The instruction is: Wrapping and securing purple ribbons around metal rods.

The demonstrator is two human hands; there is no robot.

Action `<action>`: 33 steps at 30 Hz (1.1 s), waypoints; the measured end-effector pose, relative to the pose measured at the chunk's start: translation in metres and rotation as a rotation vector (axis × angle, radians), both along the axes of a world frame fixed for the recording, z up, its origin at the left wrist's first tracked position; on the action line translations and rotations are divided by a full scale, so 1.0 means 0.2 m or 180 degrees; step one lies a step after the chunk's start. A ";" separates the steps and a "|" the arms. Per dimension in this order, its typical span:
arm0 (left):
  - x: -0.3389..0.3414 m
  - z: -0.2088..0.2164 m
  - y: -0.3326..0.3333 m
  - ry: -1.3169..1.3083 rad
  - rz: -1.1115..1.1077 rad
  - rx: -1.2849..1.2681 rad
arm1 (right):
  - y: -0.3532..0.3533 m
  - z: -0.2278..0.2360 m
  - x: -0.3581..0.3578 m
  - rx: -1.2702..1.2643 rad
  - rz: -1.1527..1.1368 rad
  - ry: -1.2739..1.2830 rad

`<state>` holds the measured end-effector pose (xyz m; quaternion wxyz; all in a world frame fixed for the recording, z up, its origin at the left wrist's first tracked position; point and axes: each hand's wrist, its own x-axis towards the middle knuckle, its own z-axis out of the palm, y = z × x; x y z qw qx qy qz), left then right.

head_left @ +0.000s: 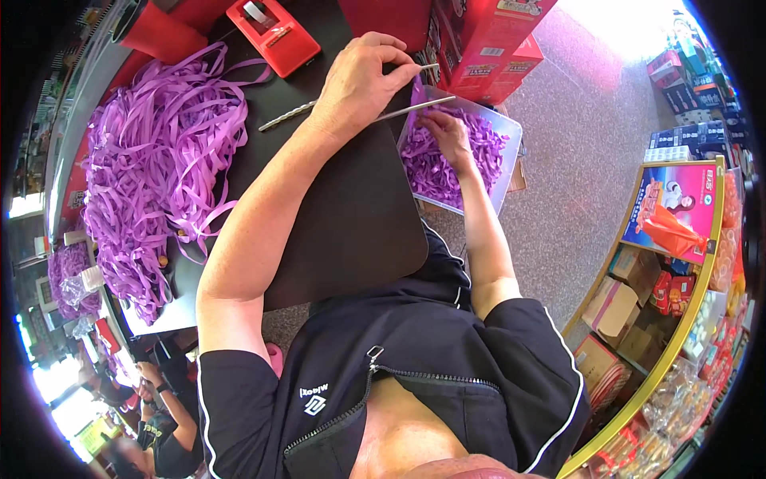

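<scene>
My left hand [369, 84] is over the far right of the dark table, thumb and forefinger pinched on a thin, pale, stick-like piece [431, 66]. A twisted metal rod [286, 116] runs under my left wrist; whether it joins that piece is hidden. Another straight metal rod [419, 106] sticks out past the table edge toward a pale plastic bin. My right hand [448, 137] is over this bin [511, 136], its fingers curled together at a strip of purple ribbon near the left rim. Cut purple ribbon pieces [479, 156] fill the bin.
On the left of the dark table [343, 215] lies a big tangled heap of purple ribbon [159, 152]. Behind are a red tape dispenser [274, 36] and red boxes [487, 56]. Shelves with a gold edge [702, 295] stand right. Another person [167, 423] is at lower left.
</scene>
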<state>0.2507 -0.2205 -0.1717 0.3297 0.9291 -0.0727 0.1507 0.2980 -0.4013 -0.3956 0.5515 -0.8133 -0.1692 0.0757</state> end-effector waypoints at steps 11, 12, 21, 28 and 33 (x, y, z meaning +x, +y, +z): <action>0.00 -0.02 0.02 0.0007 -0.0050 0.0014 | 0.00 -0.41 -0.21 0.0872 -0.0122 0.1405; 0.01 -0.02 0.02 -0.0004 -0.0061 0.0030 | 0.02 -0.41 -0.22 0.0975 -0.0217 0.1631; 0.01 -0.04 0.03 -0.0115 -0.0098 0.0055 | 0.11 -0.28 -0.23 0.1654 -0.0461 0.2813; 0.01 -0.03 0.02 -0.0075 -0.0096 0.0062 | 0.04 -0.30 -0.23 0.2673 -0.0064 0.3138; 0.00 -0.03 0.02 -0.0075 -0.0072 0.0050 | 0.06 -0.25 -0.30 0.1968 -0.0408 0.2792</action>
